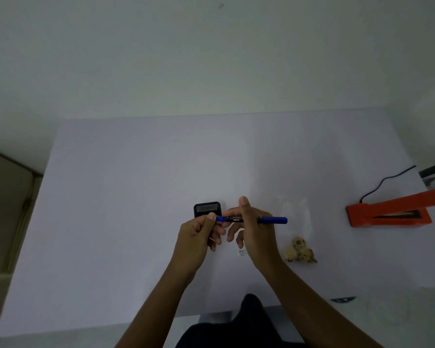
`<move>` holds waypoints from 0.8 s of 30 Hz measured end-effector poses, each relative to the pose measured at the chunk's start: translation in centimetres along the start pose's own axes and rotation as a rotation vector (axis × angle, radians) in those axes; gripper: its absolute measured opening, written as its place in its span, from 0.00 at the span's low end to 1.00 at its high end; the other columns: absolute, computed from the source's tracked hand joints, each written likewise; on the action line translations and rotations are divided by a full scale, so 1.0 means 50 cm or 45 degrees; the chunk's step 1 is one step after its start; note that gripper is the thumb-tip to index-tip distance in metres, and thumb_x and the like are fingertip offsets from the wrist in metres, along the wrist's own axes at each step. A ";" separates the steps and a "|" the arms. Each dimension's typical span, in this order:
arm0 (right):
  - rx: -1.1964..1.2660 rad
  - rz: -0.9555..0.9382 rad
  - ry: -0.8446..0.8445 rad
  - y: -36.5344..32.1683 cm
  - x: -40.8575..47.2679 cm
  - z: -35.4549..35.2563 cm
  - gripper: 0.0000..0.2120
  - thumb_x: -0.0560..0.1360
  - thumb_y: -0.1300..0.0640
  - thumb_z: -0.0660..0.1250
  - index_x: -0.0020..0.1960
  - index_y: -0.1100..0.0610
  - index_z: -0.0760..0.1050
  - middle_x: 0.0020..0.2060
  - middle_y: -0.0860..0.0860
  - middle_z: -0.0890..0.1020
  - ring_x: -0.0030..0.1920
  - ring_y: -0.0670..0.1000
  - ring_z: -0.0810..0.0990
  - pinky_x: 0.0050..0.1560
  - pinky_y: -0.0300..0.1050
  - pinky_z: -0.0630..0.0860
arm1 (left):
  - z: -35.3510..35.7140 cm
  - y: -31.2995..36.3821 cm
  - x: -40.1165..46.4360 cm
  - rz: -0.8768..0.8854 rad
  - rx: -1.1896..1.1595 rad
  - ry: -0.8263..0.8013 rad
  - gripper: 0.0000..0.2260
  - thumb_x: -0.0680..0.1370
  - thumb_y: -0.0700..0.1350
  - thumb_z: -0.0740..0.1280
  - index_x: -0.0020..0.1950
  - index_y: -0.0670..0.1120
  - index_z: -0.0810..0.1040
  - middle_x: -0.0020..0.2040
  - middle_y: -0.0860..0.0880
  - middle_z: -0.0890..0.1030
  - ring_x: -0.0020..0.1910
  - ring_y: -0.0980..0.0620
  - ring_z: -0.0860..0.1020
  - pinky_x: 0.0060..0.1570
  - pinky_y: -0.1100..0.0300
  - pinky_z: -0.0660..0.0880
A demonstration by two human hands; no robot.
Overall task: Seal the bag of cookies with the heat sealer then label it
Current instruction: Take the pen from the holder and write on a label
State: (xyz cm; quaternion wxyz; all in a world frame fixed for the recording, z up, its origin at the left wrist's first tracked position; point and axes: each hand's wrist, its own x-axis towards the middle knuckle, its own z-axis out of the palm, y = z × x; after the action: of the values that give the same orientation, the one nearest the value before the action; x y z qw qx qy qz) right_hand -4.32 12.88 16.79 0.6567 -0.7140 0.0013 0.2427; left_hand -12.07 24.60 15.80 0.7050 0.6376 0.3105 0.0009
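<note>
Blue marker (pixel 251 219) lies crosswise between both hands: the right hand (pixel 255 229) is wrapped around its barrel while the left hand (pixel 199 234) pinches one end, probably the cap, for labelling. The clear bag of cookies (pixel 298 237) rests just right, near a small label (pixel 242 252); the orange heat sealer (pixel 389 212) sits aside on the pale bench (pixel 111 197) against a plain wall.

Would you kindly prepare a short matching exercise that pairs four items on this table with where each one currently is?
Things:
1. blue marker
2. heat sealer
3. bag of cookies
4. black holder

Places:
A. lying just right of the right hand
B. far right of the table, cord attached
C. just beyond the left hand
D. held level between both hands

Pairs: 1-D, 2-B, 3-A, 4-C
</note>
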 end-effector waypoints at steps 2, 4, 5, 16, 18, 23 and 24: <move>0.032 -0.073 0.026 -0.004 -0.002 0.003 0.20 0.79 0.45 0.59 0.42 0.56 0.82 0.29 0.60 0.81 0.25 0.51 0.77 0.22 0.37 0.70 | 0.005 0.010 -0.001 0.025 0.021 -0.007 0.17 0.83 0.47 0.58 0.48 0.40 0.83 0.37 0.46 0.83 0.32 0.52 0.77 0.32 0.59 0.75; 0.080 -0.155 0.049 -0.011 -0.002 0.005 0.18 0.82 0.48 0.59 0.41 0.58 0.77 0.24 0.55 0.74 0.24 0.46 0.71 0.24 0.36 0.67 | 0.008 0.021 -0.002 0.066 0.096 -0.017 0.18 0.83 0.48 0.57 0.46 0.39 0.81 0.35 0.48 0.81 0.30 0.53 0.76 0.31 0.62 0.73; 0.094 -0.187 0.060 -0.014 0.001 0.006 0.19 0.83 0.49 0.59 0.39 0.59 0.74 0.23 0.51 0.71 0.24 0.45 0.68 0.24 0.36 0.65 | 0.009 0.028 -0.003 0.084 0.127 -0.029 0.18 0.83 0.48 0.56 0.46 0.40 0.81 0.34 0.48 0.81 0.30 0.54 0.75 0.30 0.63 0.72; 0.221 -0.325 0.070 -0.045 0.017 0.037 0.15 0.78 0.58 0.57 0.35 0.64 0.68 0.23 0.44 0.70 0.24 0.42 0.67 0.26 0.31 0.66 | -0.002 0.087 0.004 0.078 0.034 -0.190 0.18 0.84 0.50 0.54 0.41 0.43 0.76 0.30 0.48 0.75 0.28 0.53 0.69 0.29 0.60 0.67; 0.275 -0.310 0.070 -0.044 0.017 0.040 0.14 0.78 0.58 0.57 0.37 0.63 0.70 0.23 0.44 0.71 0.23 0.42 0.68 0.26 0.32 0.67 | -0.001 0.098 0.007 0.085 0.033 -0.193 0.18 0.84 0.50 0.55 0.39 0.45 0.75 0.29 0.49 0.73 0.27 0.54 0.67 0.30 0.60 0.66; 0.243 -0.330 0.041 -0.038 0.021 0.048 0.15 0.80 0.57 0.57 0.38 0.61 0.75 0.22 0.47 0.72 0.23 0.46 0.67 0.24 0.35 0.66 | -0.002 0.124 0.030 0.142 0.052 -0.157 0.18 0.84 0.51 0.55 0.37 0.46 0.72 0.28 0.50 0.70 0.27 0.55 0.66 0.34 0.59 0.71; 0.238 -0.327 0.032 -0.038 0.025 0.047 0.15 0.80 0.57 0.57 0.38 0.61 0.75 0.22 0.47 0.73 0.23 0.45 0.68 0.24 0.35 0.66 | -0.004 0.126 0.032 0.152 0.068 -0.169 0.18 0.84 0.51 0.55 0.37 0.46 0.72 0.28 0.50 0.70 0.26 0.56 0.66 0.32 0.60 0.70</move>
State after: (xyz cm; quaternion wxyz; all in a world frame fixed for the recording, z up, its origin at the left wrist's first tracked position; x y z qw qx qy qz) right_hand -3.43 15.73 18.11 0.7459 -0.6469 -0.0592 0.1468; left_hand -8.38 26.57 20.78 0.7054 0.6722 0.2246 -0.0076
